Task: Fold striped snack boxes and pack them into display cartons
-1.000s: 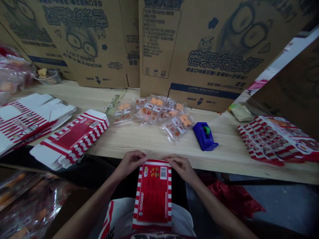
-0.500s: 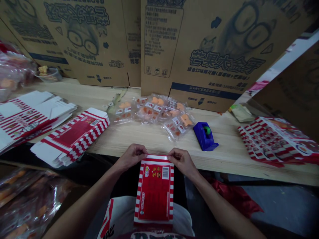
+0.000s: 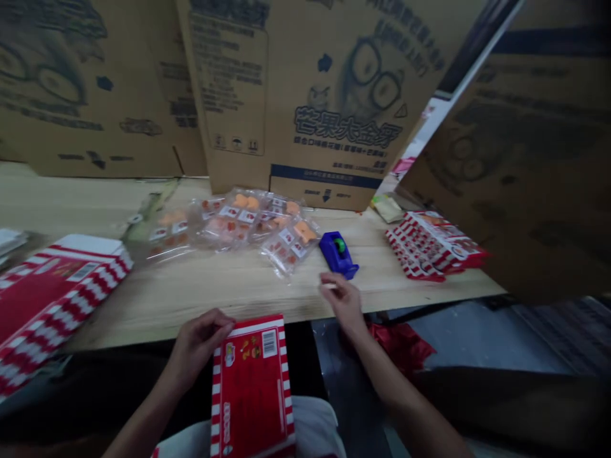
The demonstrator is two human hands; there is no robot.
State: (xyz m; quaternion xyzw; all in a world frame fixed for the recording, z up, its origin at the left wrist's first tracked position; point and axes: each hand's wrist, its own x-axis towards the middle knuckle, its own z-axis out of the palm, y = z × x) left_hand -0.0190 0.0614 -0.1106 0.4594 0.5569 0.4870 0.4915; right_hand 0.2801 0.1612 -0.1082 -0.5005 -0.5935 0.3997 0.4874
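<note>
My left hand (image 3: 198, 346) pinches the upper left corner of a red box (image 3: 252, 388) with striped red-and-white edges, which lies over my lap with its barcode side up. The box's top edge is closed. My right hand (image 3: 342, 302) is off the box, just in front of the blue tape dispenser (image 3: 337, 256) that carries a green-cored roll. Its fingers are loosely curled, with a gap between thumb and forefinger, and nothing shows in them. Whether the fingertips touch the dispenser is unclear.
Clear packets with orange sweets (image 3: 243, 219) lie on the wooden table (image 3: 191, 299). Flat striped boxes (image 3: 62, 292) are stacked at left, finished-looking striped boxes (image 3: 432, 245) at right. Large cardboard cartons (image 3: 296, 83) stand behind. Red plastic (image 3: 401, 343) sits below the table edge.
My right hand has let go of the box's top corner and moved right and forward to the tape dispenser. My left hand still holds the box. The view has turned right.
</note>
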